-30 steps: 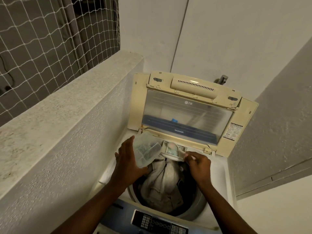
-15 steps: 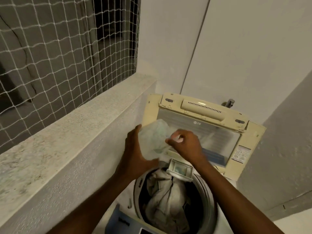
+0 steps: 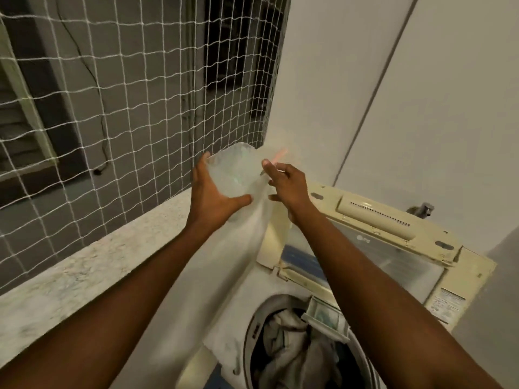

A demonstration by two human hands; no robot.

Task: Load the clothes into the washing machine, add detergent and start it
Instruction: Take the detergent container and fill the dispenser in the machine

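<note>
Both hands raised well above the cream top-loading washing machine (image 3: 365,276), lid up. Left hand (image 3: 216,197) clamped round the translucent plastic detergent container (image 3: 233,172), fingers (image 3: 202,164) wrapped on the far side, thumb across the base; tub held high and tilted, probably to keep it level with the grey speckled stone ledge (image 3: 84,270) for setting down. Right hand (image 3: 286,186) just beside the container's rim, fingers (image 3: 268,165) loosely curled, pinching something small and pinkish (image 3: 279,157), blurred, maybe a scoop; cannot tell for sure. Grey crumpled clothes (image 3: 295,349) already down in the drum, well below the hands. Small white pull-out detergent drawer (image 3: 325,318) standing open at the drum's rim, greenish powder inside, so dosing looks done. Likely next: put container away, shut drawer and lid, start. White mesh netting (image 3: 126,108) behind the ledge.
</note>
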